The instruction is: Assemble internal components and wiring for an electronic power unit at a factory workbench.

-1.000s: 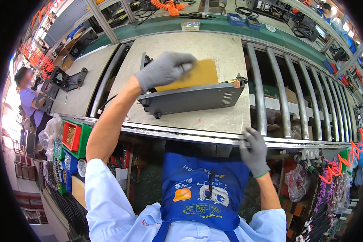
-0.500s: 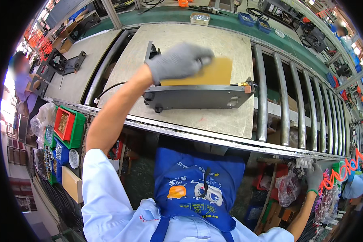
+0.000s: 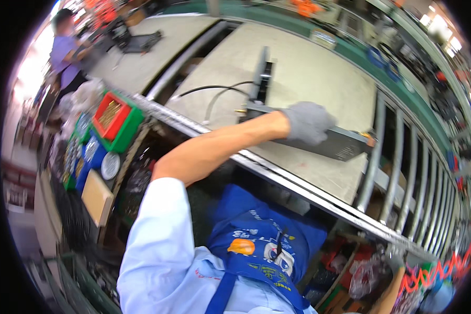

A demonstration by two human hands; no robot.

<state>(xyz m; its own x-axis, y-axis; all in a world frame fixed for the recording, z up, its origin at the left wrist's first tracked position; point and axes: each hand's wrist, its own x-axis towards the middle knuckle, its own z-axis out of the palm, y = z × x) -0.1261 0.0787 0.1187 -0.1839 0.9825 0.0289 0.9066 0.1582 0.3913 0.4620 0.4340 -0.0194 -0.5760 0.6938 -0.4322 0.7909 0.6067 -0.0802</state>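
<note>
Head view: grey-gloved left hand (image 3: 307, 122) lies flat, fingers spread over the long dark-grey metal box (image 3: 327, 142) on the beige work board (image 3: 319, 78) — probably rigid, heavy, best gripped at both ends. Right hand (image 3: 395, 260) at five o'clock; grip unclear.

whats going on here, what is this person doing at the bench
A person in a blue apron stands at a workbench on a factory line. Their gloved left hand rests on top of a flat dark metal unit lying near the bench's front edge, with black cables trailing from its left end. The right hand is down low at the lower right, below the bench's metal rollers, near clear plastic bags; what it holds is unclear. Another person works far left.
</note>
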